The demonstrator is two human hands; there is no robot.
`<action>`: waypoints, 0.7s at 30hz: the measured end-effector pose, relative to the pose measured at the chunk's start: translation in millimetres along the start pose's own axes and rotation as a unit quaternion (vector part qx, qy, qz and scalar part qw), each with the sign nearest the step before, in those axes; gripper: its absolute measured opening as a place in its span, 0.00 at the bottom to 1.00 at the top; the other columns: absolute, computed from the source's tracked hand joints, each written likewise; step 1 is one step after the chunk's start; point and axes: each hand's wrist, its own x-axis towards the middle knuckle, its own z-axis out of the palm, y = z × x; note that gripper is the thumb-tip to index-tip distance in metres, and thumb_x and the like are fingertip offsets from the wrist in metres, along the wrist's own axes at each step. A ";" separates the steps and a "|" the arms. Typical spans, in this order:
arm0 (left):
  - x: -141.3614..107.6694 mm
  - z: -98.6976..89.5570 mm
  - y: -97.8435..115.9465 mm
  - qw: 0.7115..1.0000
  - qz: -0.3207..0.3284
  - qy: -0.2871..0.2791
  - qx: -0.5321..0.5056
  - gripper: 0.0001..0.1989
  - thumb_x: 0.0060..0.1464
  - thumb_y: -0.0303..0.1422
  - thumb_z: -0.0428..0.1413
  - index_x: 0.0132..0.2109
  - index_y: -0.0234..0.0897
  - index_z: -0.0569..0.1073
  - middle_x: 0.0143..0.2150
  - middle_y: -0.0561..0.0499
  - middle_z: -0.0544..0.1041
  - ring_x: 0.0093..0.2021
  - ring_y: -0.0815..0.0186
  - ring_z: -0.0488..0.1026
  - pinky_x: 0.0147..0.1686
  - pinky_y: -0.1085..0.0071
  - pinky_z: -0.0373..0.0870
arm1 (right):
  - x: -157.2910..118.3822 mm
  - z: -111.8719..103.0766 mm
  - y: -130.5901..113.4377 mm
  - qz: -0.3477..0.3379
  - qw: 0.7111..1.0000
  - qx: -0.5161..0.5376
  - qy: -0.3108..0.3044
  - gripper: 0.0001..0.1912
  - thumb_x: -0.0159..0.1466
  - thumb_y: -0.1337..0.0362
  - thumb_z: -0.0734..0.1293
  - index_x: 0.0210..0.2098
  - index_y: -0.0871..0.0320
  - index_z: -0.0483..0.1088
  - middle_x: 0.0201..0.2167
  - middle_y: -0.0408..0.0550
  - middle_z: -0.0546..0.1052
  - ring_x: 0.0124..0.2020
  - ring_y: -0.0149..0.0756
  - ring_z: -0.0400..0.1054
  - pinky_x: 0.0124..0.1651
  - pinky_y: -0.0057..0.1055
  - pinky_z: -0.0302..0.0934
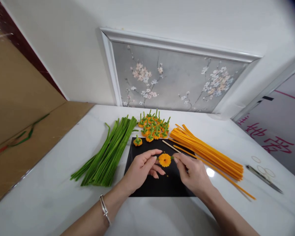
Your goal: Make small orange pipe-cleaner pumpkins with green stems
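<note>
An orange flower (165, 160) with a dark centre is between my two hands, above a black mat (159, 188). My left hand (145, 165) pinches a green piece at the flower's left edge with thumb and index finger, its other fingers spread beneath. At the right edge, my right hand (192, 168) has its thumb and fingertips closed on another bit of green stem. One finished flower (137, 141) lies face down at the mat's top left corner. A thin wooden stick (170, 146) rests partly on the mat.
Green stems (110, 154) lie in a bundle at the left, orange stems (208, 150) at the right. Several orange flowers with green stalks (153, 126) stand behind the mat. Tweezers (264, 178) and rubber bands (269, 172) are at the far right. Cardboard (39, 131) borders the left.
</note>
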 end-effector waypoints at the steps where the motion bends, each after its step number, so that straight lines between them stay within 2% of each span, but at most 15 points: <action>1: -0.1 -0.1 0.4 1.000 0.002 0.008 -0.009 0.16 0.58 0.36 0.53 0.50 0.32 0.70 0.26 0.49 0.79 0.26 0.68 0.78 0.23 0.79 0.69 | -0.1 -0.4 -0.7 0.001 1.000 -0.004 -0.004 0.11 0.67 0.67 0.57 0.38 0.56 0.72 0.27 0.44 0.78 0.25 0.32 0.72 0.29 0.25 0.61; 4: -0.7 -0.2 2.0 0.999 0.008 0.027 -0.023 0.12 0.58 0.37 0.54 0.44 0.33 0.70 0.27 0.50 0.79 0.27 0.69 0.78 0.25 0.80 0.71 | -0.5 -0.4 -1.4 -0.007 1.000 -0.001 -0.014 0.11 0.67 0.67 0.58 0.41 0.56 0.72 0.28 0.44 0.79 0.24 0.31 0.72 0.28 0.25 0.61; 8: -2.5 2.5 1.9 0.999 0.016 0.022 -0.023 0.11 0.58 0.38 0.54 0.42 0.33 0.70 0.29 0.48 0.80 0.31 0.67 0.79 0.31 0.76 0.74 | -1.2 4.0 3.5 -0.028 0.999 0.026 0.001 0.10 0.65 0.63 0.65 0.44 0.56 0.74 0.36 0.46 0.81 0.25 0.31 0.74 0.28 0.24 0.63; 12: -4.9 6.5 -2.7 0.999 0.044 0.014 0.003 0.10 0.58 0.35 0.55 0.44 0.34 0.72 0.35 0.47 0.81 0.35 0.65 0.79 0.36 0.72 0.76 | -2.2 8.2 8.9 -0.035 0.998 0.035 0.030 0.09 0.65 0.60 0.65 0.39 0.57 0.76 0.28 0.45 0.81 0.24 0.31 0.74 0.29 0.24 0.64; 16: -6.7 5.6 -6.5 0.995 0.085 0.017 0.057 0.11 0.56 0.31 0.57 0.46 0.36 0.74 0.40 0.49 0.80 0.36 0.67 0.78 0.39 0.72 0.75 | -2.5 7.6 8.1 -0.039 0.998 0.024 0.041 0.10 0.65 0.62 0.65 0.39 0.57 0.77 0.24 0.44 0.79 0.22 0.30 0.72 0.27 0.23 0.61; 21: -8.3 6.5 -6.5 0.991 0.110 0.026 0.067 0.13 0.61 0.36 0.51 0.49 0.36 0.72 0.44 0.47 0.78 0.38 0.64 0.78 0.41 0.68 0.76 | -2.5 6.5 5.1 -0.049 0.997 0.014 0.051 0.11 0.65 0.63 0.64 0.40 0.59 0.78 0.22 0.45 0.77 0.21 0.29 0.70 0.26 0.23 0.59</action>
